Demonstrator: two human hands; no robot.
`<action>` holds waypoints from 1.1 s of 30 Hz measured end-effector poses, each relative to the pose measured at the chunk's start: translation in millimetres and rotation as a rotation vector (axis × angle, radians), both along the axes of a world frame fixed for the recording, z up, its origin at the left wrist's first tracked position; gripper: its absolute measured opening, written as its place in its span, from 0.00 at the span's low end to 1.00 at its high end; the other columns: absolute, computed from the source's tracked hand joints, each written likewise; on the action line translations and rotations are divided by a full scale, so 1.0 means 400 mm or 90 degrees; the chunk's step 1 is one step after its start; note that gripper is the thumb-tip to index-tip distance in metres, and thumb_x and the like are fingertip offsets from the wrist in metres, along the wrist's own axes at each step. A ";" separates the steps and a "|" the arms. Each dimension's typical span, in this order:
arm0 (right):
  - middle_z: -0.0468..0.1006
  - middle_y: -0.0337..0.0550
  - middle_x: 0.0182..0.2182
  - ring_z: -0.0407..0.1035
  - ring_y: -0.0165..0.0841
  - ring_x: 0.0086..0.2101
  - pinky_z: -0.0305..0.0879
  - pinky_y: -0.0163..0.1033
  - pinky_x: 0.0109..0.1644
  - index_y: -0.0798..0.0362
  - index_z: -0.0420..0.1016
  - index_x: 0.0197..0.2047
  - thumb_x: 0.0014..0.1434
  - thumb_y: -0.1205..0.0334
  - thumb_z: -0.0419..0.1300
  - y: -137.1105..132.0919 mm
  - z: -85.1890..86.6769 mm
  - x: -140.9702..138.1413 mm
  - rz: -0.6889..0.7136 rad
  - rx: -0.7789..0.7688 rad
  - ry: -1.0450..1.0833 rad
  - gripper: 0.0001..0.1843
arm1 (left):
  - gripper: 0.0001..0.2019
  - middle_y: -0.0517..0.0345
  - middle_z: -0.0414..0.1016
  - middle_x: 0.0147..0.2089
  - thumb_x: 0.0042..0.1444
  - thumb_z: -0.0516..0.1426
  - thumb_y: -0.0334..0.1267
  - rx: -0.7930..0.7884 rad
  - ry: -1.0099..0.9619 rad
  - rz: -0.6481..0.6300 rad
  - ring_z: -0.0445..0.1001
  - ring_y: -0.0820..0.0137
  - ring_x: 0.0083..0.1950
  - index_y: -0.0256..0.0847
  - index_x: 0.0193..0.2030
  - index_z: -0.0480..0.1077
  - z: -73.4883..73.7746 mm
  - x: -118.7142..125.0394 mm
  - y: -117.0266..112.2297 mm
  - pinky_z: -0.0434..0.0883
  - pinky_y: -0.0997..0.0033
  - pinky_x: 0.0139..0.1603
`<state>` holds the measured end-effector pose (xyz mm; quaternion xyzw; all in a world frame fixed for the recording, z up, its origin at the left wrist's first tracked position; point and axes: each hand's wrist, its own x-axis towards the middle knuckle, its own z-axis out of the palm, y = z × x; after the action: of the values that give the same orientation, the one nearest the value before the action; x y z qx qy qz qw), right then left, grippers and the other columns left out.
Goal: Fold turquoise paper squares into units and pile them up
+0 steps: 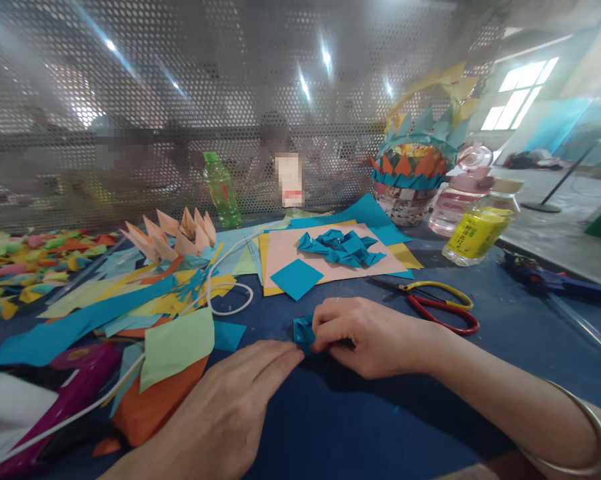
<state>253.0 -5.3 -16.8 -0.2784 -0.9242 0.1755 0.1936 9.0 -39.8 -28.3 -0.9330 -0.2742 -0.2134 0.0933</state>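
A small folded piece of blue paper (304, 331) lies on the dark blue table between my hands. My right hand (360, 333) pinches its right side with curled fingers. My left hand (253, 387) lies low on the left, fingers stretched out and close together, its fingertips touching the paper's lower left edge. Just beyond is a flat blue paper square (297, 279), partly on a pale pink sheet (280, 247). On that sheet sits a pile of folded blue paper pieces (343, 248). Red-and-yellow-handled scissors (443, 307) rest to the right of my right hand.
Coloured paper scraps (177, 347), a white cable (230, 312) and a purple tool (75, 380) crowd the left. A folded paper basket (405, 187), a yellow-labelled bottle (475, 230) and a dark blue tool (555, 280) stand or lie at right. A green bottle (223, 193) stands by the perforated screen.
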 end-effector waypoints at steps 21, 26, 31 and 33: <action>0.76 0.42 0.32 0.66 0.34 0.34 0.64 0.39 0.39 0.52 0.81 0.37 0.54 0.75 0.57 -0.014 0.024 -0.004 0.011 0.139 -0.150 0.14 | 0.28 0.47 0.73 0.51 0.45 0.45 0.19 0.004 0.071 -0.007 0.71 0.63 0.51 0.35 0.52 0.68 0.002 0.018 -0.005 0.72 0.64 0.52; 0.75 0.42 0.29 0.65 0.36 0.36 0.62 0.39 0.38 0.53 0.81 0.33 0.51 0.75 0.57 -0.020 0.030 -0.004 0.008 0.156 -0.153 0.12 | 0.27 0.48 0.75 0.50 0.44 0.45 0.19 0.037 0.067 -0.005 0.73 0.64 0.49 0.36 0.50 0.70 0.001 0.016 -0.009 0.73 0.67 0.50; 0.74 0.41 0.26 0.64 0.36 0.36 0.62 0.39 0.38 0.53 0.80 0.28 0.47 0.77 0.58 -0.019 0.029 -0.001 0.000 0.156 -0.136 0.12 | 0.26 0.48 0.78 0.46 0.44 0.45 0.19 0.068 0.056 -0.004 0.75 0.63 0.46 0.35 0.47 0.73 0.002 0.015 -0.008 0.75 0.66 0.46; 0.74 0.40 0.27 0.65 0.35 0.35 0.62 0.39 0.39 0.54 0.80 0.27 0.46 0.78 0.58 -0.012 0.025 0.001 0.006 0.157 -0.110 0.13 | 0.26 0.48 0.78 0.46 0.44 0.45 0.19 0.070 0.047 -0.010 0.75 0.63 0.44 0.35 0.46 0.74 0.002 0.015 -0.006 0.75 0.67 0.44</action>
<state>253.5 -10.3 -6.9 -0.2620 -0.9533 0.0367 0.1457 15.0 -42.2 -27.5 -0.9359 -0.2510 -0.1941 0.1529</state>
